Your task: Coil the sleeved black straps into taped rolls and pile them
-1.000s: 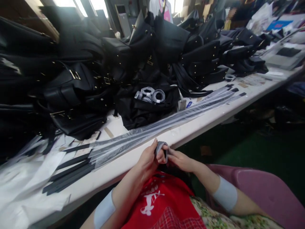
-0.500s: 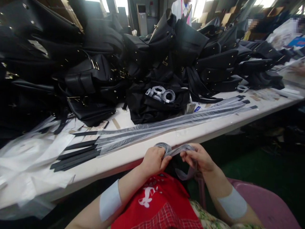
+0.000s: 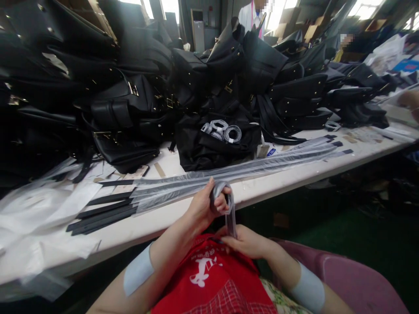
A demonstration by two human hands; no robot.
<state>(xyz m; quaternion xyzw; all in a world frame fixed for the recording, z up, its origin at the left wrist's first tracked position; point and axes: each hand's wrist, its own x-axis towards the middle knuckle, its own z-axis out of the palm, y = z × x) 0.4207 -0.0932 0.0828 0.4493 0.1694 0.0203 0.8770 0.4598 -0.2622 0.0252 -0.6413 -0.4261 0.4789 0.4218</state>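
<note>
My left hand grips a coiled strap wrapped in clear plastic, its fingers through the loop. From the coil the strap's loose end hangs down to my right hand, whose fingers are closed on it in front of the red apron. Just beyond, several flat black straps in plastic sleeves lie lengthwise along the table. A black cloth bundle behind them carries several finished strap coils.
Black bags with gold-coloured fittings are piled across the back of the white table. Clear plastic sheeting lies at the left. A pink chair is at my right. A person in white stands behind the pile.
My left hand has risen and turned, bringing the coil upright above the table edge. My right hand has moved down and left, and the strap between them now runs downward.
</note>
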